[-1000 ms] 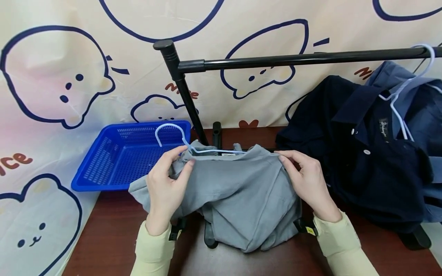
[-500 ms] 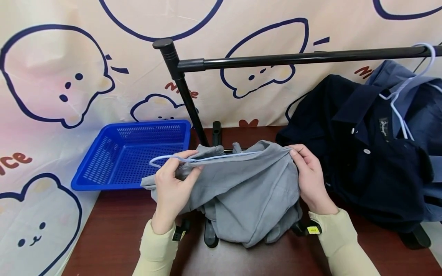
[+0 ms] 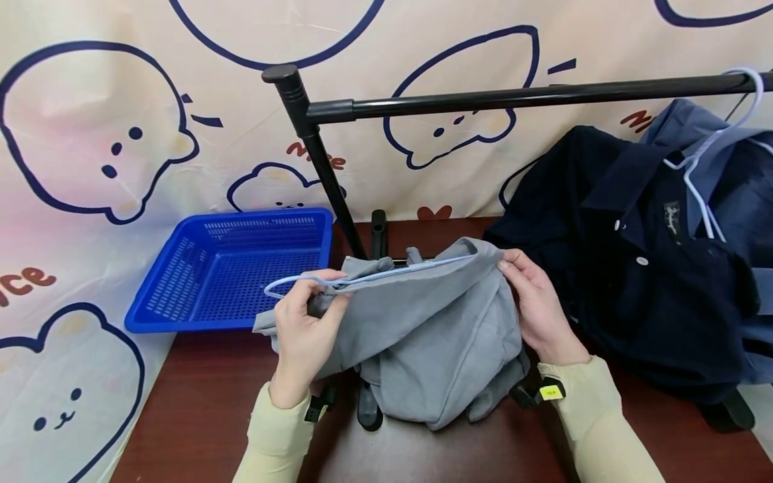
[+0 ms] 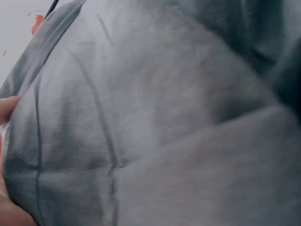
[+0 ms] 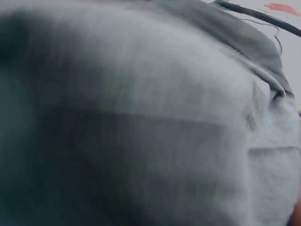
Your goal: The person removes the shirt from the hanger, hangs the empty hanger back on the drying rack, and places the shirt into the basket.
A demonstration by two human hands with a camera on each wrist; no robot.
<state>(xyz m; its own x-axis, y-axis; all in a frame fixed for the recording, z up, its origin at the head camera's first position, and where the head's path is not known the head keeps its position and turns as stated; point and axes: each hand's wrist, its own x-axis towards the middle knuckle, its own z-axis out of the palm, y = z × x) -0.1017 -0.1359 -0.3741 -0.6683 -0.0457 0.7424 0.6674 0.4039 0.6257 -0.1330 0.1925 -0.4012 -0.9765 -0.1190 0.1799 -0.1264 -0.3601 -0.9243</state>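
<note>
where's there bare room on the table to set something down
Bare table shows between the blue basket and the left sleeve, and between that and the right sleeve, nearer than the gray garment. The basket's visible floor looks bare too. It is crowded mid-table, around the gray garment and its hanger, and on the right, under the navy shirt.

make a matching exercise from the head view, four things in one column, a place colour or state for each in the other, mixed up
Things
1. grey garment
2. basket
3. navy shirt
4. rail

Descriptions
A. dark, with white buttons
B. black, reaching the picture's right edge
C. gripped by the left hand and right hand
D. blue, with holes in its walls

Pairs: 1-C, 2-D, 3-A, 4-B
</note>
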